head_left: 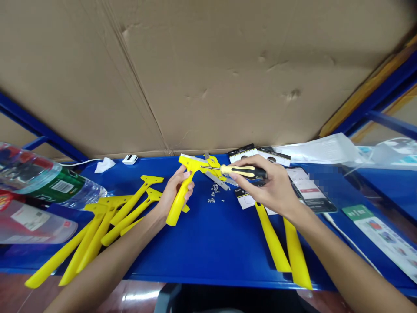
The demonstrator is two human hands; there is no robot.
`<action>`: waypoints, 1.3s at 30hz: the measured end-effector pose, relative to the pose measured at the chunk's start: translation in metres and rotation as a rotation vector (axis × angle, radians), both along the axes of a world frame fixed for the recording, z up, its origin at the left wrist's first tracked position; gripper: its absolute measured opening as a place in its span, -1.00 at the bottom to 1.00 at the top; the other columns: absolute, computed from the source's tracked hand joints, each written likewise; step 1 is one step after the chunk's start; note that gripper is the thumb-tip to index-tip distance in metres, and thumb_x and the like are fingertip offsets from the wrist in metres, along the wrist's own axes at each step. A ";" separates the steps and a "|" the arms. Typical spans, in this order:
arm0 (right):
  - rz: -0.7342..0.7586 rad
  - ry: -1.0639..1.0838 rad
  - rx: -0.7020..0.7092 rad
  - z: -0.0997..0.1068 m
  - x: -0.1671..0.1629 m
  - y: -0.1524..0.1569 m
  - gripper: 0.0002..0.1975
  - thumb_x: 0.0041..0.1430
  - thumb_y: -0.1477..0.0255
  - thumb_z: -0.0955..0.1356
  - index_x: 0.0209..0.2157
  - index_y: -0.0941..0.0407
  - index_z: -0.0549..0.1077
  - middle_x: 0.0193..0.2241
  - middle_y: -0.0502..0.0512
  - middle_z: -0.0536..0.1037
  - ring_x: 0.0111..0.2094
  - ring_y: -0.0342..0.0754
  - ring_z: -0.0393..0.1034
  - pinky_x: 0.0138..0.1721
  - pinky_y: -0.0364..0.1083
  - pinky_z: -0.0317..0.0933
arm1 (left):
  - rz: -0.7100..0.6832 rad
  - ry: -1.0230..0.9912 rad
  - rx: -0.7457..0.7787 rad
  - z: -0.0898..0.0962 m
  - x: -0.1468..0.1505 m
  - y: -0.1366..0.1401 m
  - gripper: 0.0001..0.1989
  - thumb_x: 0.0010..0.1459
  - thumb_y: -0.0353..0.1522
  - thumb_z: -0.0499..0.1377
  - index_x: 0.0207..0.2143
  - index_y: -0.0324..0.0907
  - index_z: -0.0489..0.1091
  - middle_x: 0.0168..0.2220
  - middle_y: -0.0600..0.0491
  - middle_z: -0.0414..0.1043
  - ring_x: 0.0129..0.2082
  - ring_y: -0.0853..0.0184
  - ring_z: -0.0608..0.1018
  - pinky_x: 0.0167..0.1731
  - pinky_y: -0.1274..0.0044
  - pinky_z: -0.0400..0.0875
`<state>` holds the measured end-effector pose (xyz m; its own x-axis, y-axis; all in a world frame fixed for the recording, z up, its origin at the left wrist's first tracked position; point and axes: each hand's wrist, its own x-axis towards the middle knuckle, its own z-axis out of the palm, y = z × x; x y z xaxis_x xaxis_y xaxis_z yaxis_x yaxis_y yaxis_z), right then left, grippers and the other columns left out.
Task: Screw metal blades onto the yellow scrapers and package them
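Note:
My left hand (pixel 176 191) is closed around the neck of a yellow scraper (pixel 177 208), its wide head up and its handle slanting down toward me. A pale strip shows along the head's top edge. In my right hand (pixel 270 182) lies a screwdriver (pixel 243 171) with a cream and black handle. Its shaft points left, and the tip is at the scraper's head. Whether it sits in a screw is too small to tell. Behind the tip lie yellow plastic pieces (pixel 213 163) and a metal blade (pixel 217 180). Small nuts or washers (pixel 213 193) are scattered below them.
Several yellow scraper handles (pixel 94 234) lie at the left, two more (pixel 275 243) at the right. Bottles (pixel 58 182) lie at the far left. A phone (pixel 309 189) with a cable, printed cards (pixel 243 153) and a leaflet (pixel 384 234) are on the right. Cardboard (pixel 211 78) stands behind the blue shelf (pixel 202 256).

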<state>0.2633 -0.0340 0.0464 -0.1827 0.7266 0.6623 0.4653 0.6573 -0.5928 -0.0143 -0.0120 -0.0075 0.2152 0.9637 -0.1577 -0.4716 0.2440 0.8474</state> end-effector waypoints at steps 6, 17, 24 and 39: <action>0.071 -0.331 -0.263 -0.002 0.022 0.010 -0.79 0.29 0.30 0.47 -0.08 0.05 0.66 -0.37 0.02 0.73 -0.55 -0.04 0.52 -0.55 -0.07 0.27 | 0.014 -0.048 0.036 0.011 0.004 -0.001 -0.38 0.16 -0.37 0.38 0.26 -0.05 0.31 -0.25 0.14 0.49 -0.61 0.57 0.42 -0.74 0.75 0.27; 0.119 0.077 -0.478 -0.002 0.003 0.011 -0.47 0.35 0.03 0.44 -0.53 0.07 0.29 -0.31 0.06 0.65 -0.59 -0.17 0.36 -0.53 -0.08 0.26 | -0.159 -0.031 0.033 0.010 0.011 -0.015 -0.47 0.18 -0.30 0.37 0.19 -0.14 0.39 -0.32 0.11 0.48 -0.72 0.59 0.29 -0.81 0.72 0.16; 0.242 0.403 -0.698 -0.015 -0.017 0.007 -0.43 0.05 0.10 0.62 -0.44 0.04 0.21 -0.21 0.10 0.72 -0.62 -0.13 0.49 -0.56 -0.07 0.36 | -0.213 0.065 0.064 0.008 0.014 -0.023 -0.53 0.17 -0.24 0.37 0.09 -0.19 0.44 -0.53 0.13 0.43 -0.75 0.49 0.32 -0.79 0.67 0.13; 0.275 0.475 -0.833 -0.018 -0.011 0.011 -0.43 -0.06 0.22 0.68 -0.44 0.05 0.24 -0.39 0.02 0.65 -0.54 -0.07 0.56 -0.51 -0.08 0.43 | -0.228 0.047 0.104 0.003 0.017 -0.021 -0.67 0.24 -0.30 0.37 0.01 -0.10 0.40 -0.58 0.22 0.38 -0.80 0.50 0.29 -0.81 0.69 0.12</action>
<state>0.2526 -0.0230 0.0284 -0.2631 0.9647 0.0083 -0.0459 -0.0039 -0.9989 0.0026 -0.0329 -0.0044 0.4233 0.9029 -0.0752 -0.3740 0.2498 0.8932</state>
